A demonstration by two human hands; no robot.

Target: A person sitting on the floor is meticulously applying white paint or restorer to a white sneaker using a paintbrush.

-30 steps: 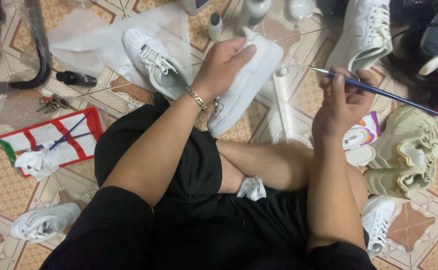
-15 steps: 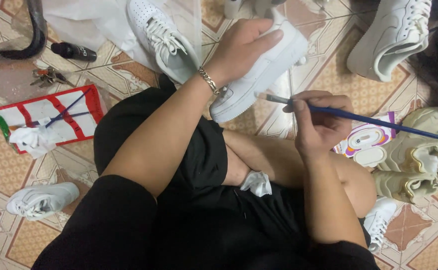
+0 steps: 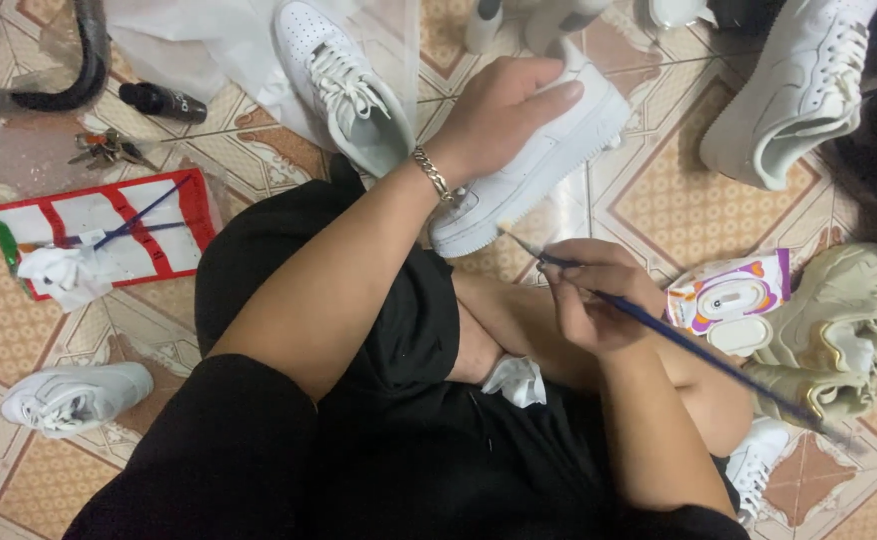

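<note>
My left hand (image 3: pixel 507 112), with a chain bracelet at the wrist, grips a white sneaker (image 3: pixel 549 165) held sole-side toward me above my knee. My right hand (image 3: pixel 589 295) pinches a thin blue paintbrush (image 3: pixel 659 335). Its pale tip touches the sneaker's sole edge near the toe. I sit cross-legged in black shorts, with a crumpled white tissue (image 3: pixel 515 381) resting on my lap.
On the patterned tile floor lie more white sneakers (image 3: pixel 344 85) (image 3: pixel 804 95) (image 3: pixel 74 397), beige sneakers (image 3: pixel 839 335), a purple wipes pack (image 3: pixel 729 295), a red-and-white tray with a brush (image 3: pixel 99 235), keys (image 3: pixel 104 150), a small black bottle (image 3: pixel 164 102) and a black hose (image 3: pixel 59 85).
My right hand brought the brush leftward and down, until its tip met the sneaker's sole. My left hand kept its hold on the shoe.
</note>
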